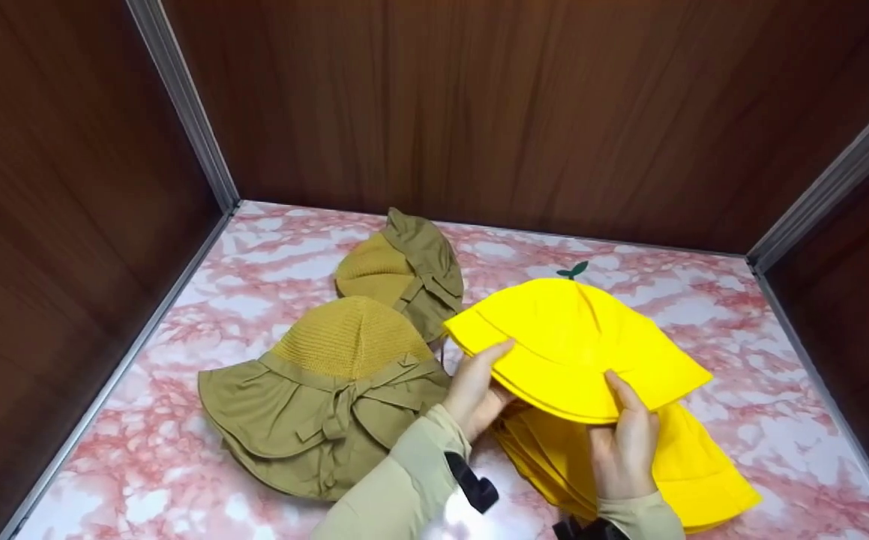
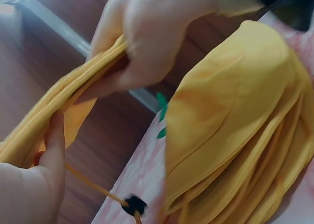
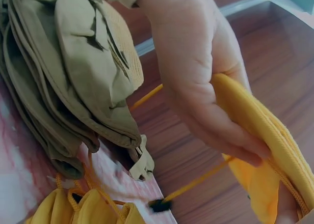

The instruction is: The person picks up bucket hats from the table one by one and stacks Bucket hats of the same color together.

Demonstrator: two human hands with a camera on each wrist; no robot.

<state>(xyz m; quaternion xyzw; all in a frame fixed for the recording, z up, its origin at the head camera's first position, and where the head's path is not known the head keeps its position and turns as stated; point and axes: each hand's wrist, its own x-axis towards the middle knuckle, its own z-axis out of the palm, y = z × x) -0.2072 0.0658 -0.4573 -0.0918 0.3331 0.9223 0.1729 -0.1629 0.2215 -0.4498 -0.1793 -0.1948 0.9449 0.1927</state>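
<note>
A yellow bucket hat [image 1: 554, 337] with a small green sprout [image 1: 573, 271] on its crown is held up in both hands. My left hand [image 1: 479, 394] grips the left part of its brim, thumb on top. The right hand [image 1: 627, 442] pinches the near brim, its thumb on the outer face and the fingers underneath. From the hat hangs a yellow cord [image 2: 98, 187] with a black toggle [image 2: 134, 205]. Below it lies a stack of yellow hats [image 1: 696, 472], partly covered by the held hat and my right hand.
Left of the hands, an olive hat [image 1: 355, 375] with a knitted crown and a bow lies on other brims. Another olive hat [image 1: 412, 270] rests on its side behind. The pink-marbled tabletop [image 1: 172, 420] is bordered by brown wood-look panels [image 1: 479, 112].
</note>
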